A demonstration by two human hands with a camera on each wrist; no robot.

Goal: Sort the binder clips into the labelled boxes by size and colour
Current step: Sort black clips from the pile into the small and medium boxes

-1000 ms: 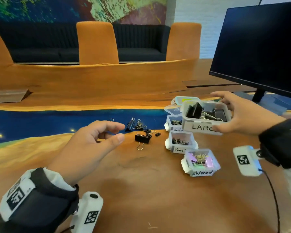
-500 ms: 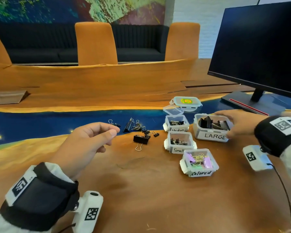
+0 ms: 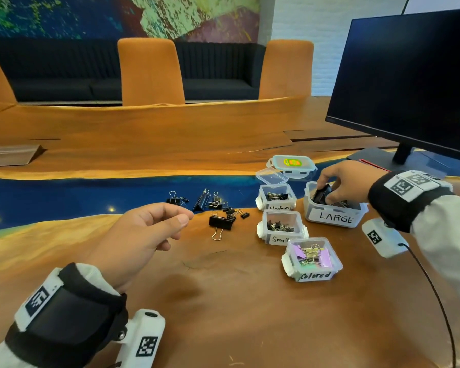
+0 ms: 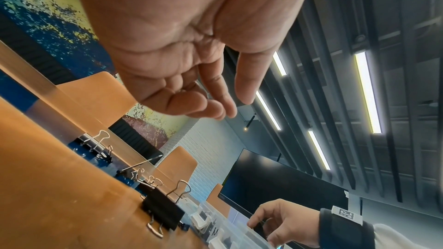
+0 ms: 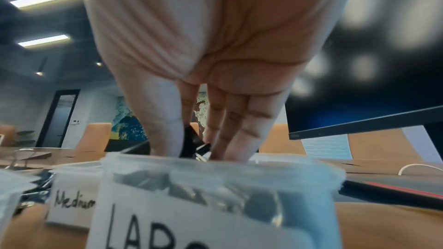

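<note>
Four clear boxes stand at the right: Medium (image 3: 278, 207), Small (image 3: 282, 237), Colored (image 3: 314, 274) and LARGE (image 3: 335, 217) (image 5: 215, 196). My right hand (image 3: 327, 195) (image 5: 191, 145) reaches into the LARGE box and pinches a large black binder clip (image 3: 321, 193) (image 5: 191, 139) between thumb and fingers. Several loose black clips (image 3: 215, 204) lie left of the boxes, the biggest (image 3: 221, 222) (image 4: 165, 213) nearest me. My left hand (image 3: 185, 217) (image 4: 230, 109) hovers left of that pile, fingers loosely curled, holding nothing.
Two lids (image 3: 292, 164) lie behind the Medium box. A dark monitor (image 3: 409, 75) on its stand (image 3: 377, 158) rises at the right, close behind my right hand. A black cable (image 3: 436, 301) trails from the right wrist. Orange chairs stand beyond the table's far edge.
My right hand lowered the LARGE box onto the table beside the Medium box, let go of it, then reached inside and took hold of a black clip. The left hand barely moved.
</note>
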